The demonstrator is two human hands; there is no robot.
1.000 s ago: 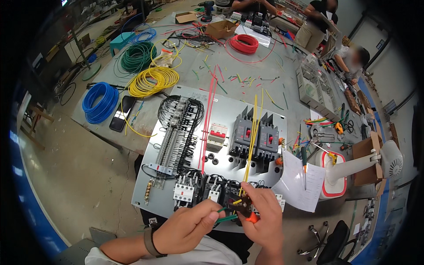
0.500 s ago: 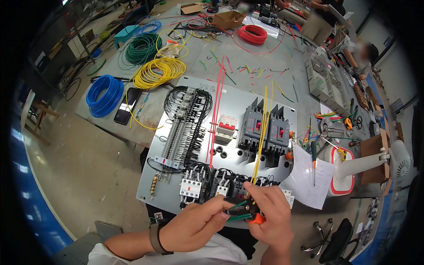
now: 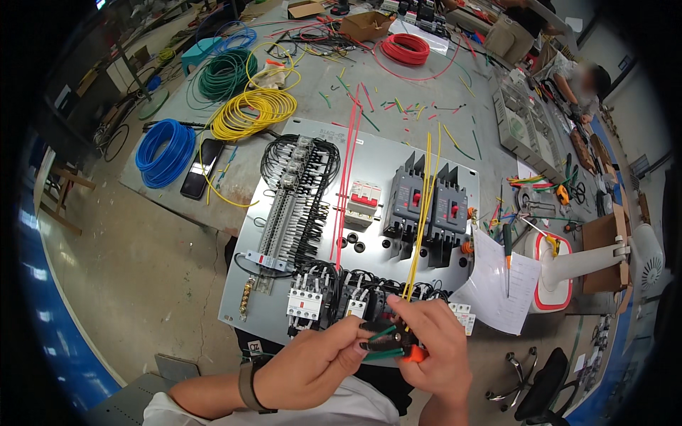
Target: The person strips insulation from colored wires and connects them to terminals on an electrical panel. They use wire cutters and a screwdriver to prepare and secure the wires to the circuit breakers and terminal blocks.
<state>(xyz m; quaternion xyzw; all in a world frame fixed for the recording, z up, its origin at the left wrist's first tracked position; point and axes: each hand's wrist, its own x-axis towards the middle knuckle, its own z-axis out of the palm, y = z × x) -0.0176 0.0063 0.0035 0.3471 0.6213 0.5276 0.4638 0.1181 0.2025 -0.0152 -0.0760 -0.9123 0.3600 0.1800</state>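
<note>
In front of me, my left hand [image 3: 320,369] is closed around the handles of pliers [image 3: 387,337] with black and green grips. Beside the pliers' head, my right hand [image 3: 437,348] is closed, its fingers on the lower ends of long yellow wires [image 3: 420,234]. An orange piece [image 3: 415,353] shows under the right fingers; its kind is unclear. Both hands hover over the near edge of a metal mounting plate [image 3: 369,266]. Just beyond them sit contactors [image 3: 305,304]. Two grey circuit breakers [image 3: 430,202] with red switches stand behind, the yellow wires running across them.
Red wires [image 3: 346,177] cross the plate beside a small red-and-white breaker [image 3: 364,202] and a terminal strip [image 3: 284,216]. Blue [image 3: 165,156], yellow [image 3: 254,113] and red coils [image 3: 405,48] lie on the table. Right are paper [image 3: 501,284], a screwdriver [image 3: 507,248] and a fan [image 3: 568,273].
The view has shifted slightly. My hands keep almost the same grip and place, and the pliers have barely moved.
</note>
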